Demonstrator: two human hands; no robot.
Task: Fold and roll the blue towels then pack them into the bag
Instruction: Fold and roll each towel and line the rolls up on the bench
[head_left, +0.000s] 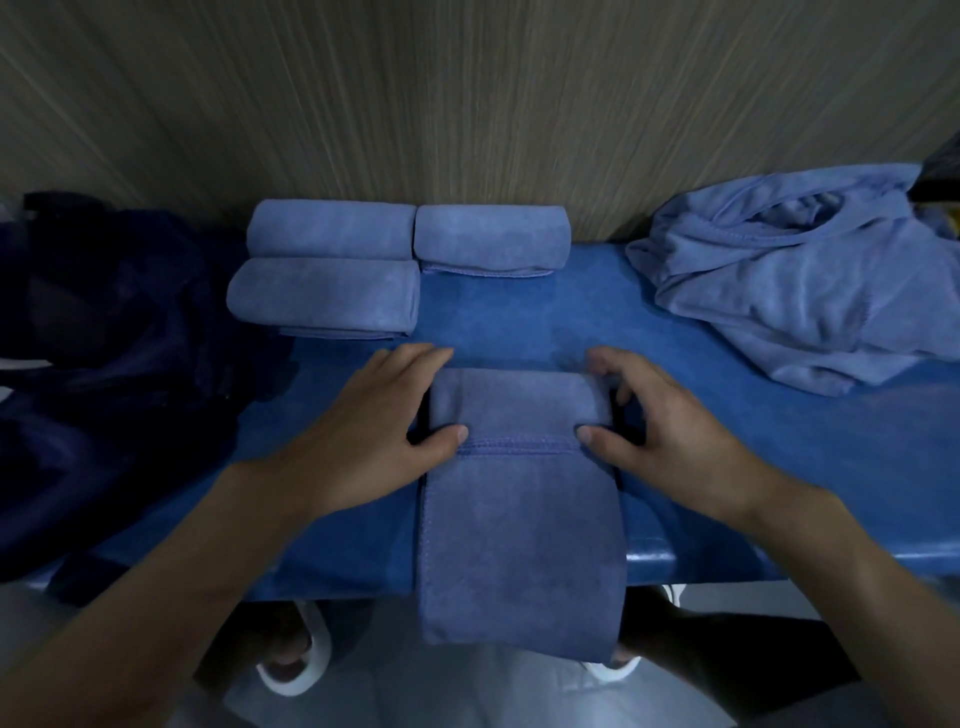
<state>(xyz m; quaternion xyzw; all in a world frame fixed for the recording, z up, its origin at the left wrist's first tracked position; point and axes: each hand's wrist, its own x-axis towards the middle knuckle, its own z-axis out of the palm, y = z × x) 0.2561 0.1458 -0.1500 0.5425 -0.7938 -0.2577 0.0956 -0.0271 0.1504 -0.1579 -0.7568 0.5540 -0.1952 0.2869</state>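
A folded blue towel strip (519, 525) lies across the blue table (779, 447) and hangs over its front edge. Its far end is turned into a short roll (517, 400). My left hand (384, 415) grips the roll's left end, thumb on the stitched hem and fingers over the far side. My right hand (649, 410) grips the right end the same way, fingers curled. Three rolled blue towels lie at the back: one (330, 229), one (491, 236) and one (322, 299) in front. A dark navy bag (104, 332) lies slumped at the left.
A heap of loose, crumpled blue towels (800, 275) sits at the table's right end. A wood-grain wall (467, 104) stands right behind the table. Below the front edge, feet in white sandals (291, 660) rest on a grey floor.
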